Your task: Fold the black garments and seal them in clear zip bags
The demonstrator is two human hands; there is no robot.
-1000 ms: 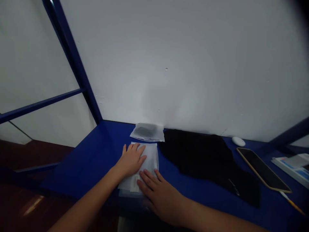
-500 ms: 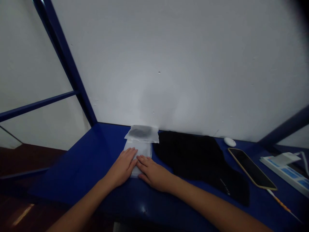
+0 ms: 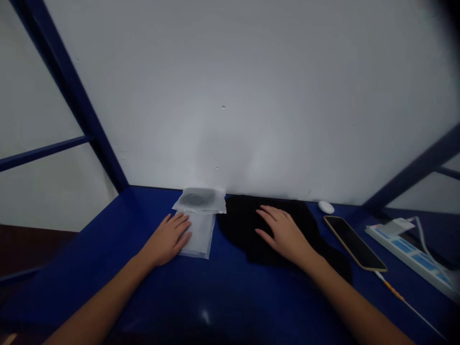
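My left hand (image 3: 168,239) rests with its fingers apart on the left edge of a flat, frosted plastic bag (image 3: 199,235). Behind it, overlapping its far end, lies another frosted bag (image 3: 199,200) with something dark inside. To the right, my right hand (image 3: 283,233) is spread over a black cloth (image 3: 239,225), palm down and holding nothing. Whether its fingers press on the cloth or hover just above, I cannot tell. Part of the cloth is hidden under my right forearm.
A blue table (image 3: 151,206) stands against a white wall (image 3: 215,96). On its right lie a white oval object (image 3: 326,207), a phone (image 3: 354,243) with a cable (image 3: 393,289) and a power strip (image 3: 409,254). A blue metal post (image 3: 72,96) rises on the left.
My right hand has left the flat bag and moved right, over the black cloth. My left hand has slid to the bag's left edge. The view has turned slightly right.
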